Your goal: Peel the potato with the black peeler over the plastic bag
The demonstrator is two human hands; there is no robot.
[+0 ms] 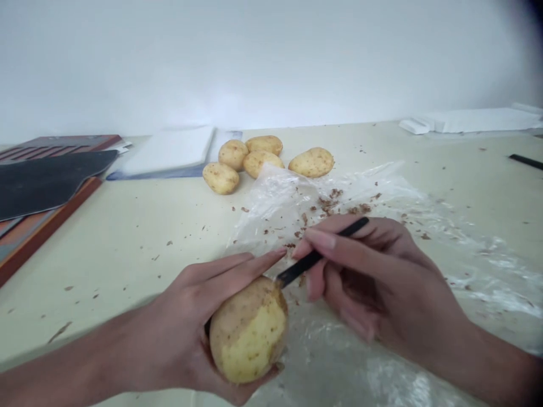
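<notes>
A potato (250, 333), partly bared to pale yellow flesh, is gripped by my left hand (190, 316) with the fingers over its top and the thumb beneath. Between the thumb and fingers of my right hand (373, 271) is a thin black stick-like tool (311, 260). Its lower tip touches the upper right of the potato, where the skin ends. Below my hands a clear plastic sheet (331, 356) lies crumpled, with brown skin scraps (328, 203) scattered on it.
Several unpeeled potatoes (311, 162) lie beyond the sheet on the pale table (148, 226). At the left are a dark flat sheet (51, 178) on a reddish frame and a white pad (169, 150). White strips (475, 120) and a black stick (526, 161) lie right.
</notes>
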